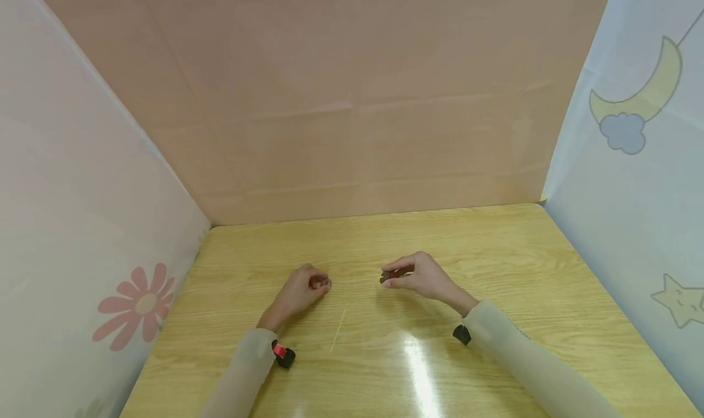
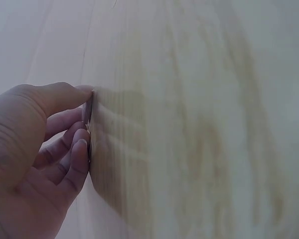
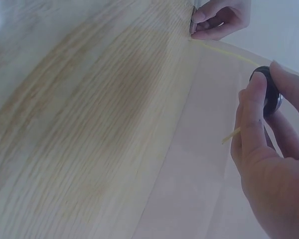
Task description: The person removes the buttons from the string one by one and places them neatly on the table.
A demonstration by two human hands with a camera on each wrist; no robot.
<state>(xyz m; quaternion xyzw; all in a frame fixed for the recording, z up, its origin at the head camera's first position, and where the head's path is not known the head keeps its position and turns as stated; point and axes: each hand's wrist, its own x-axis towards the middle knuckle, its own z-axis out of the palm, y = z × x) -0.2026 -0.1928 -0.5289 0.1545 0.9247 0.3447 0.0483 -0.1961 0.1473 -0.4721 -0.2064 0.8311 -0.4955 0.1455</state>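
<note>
My left hand (image 1: pixel 299 291) pinches a small reddish-brown piece (image 1: pixel 326 282) between thumb and fingers, left of the table's middle. In the left wrist view the piece (image 2: pixel 87 113) shows as a thin dark edge, mostly covered by the fingers. To the right, with a gap between the hands, my right hand (image 1: pixel 426 276) pinches a small dark round piece (image 1: pixel 387 276). The right wrist view shows this round piece (image 3: pixel 273 94) as disc-like with a shiny rim, gripped by the thumb and fingertips. A short yellow strand (image 3: pixel 231 135) sticks out by the fingers.
The wood-grain table (image 1: pixel 467 234) meets a tan back wall (image 1: pixel 357 131), with pale printed walls on the left (image 1: pixel 71 192) and right (image 1: pixel 632 210). Glare (image 1: pixel 419 369) shines on its near part. A thin pale line (image 1: pixel 338 329) marks the tabletop between the forearms.
</note>
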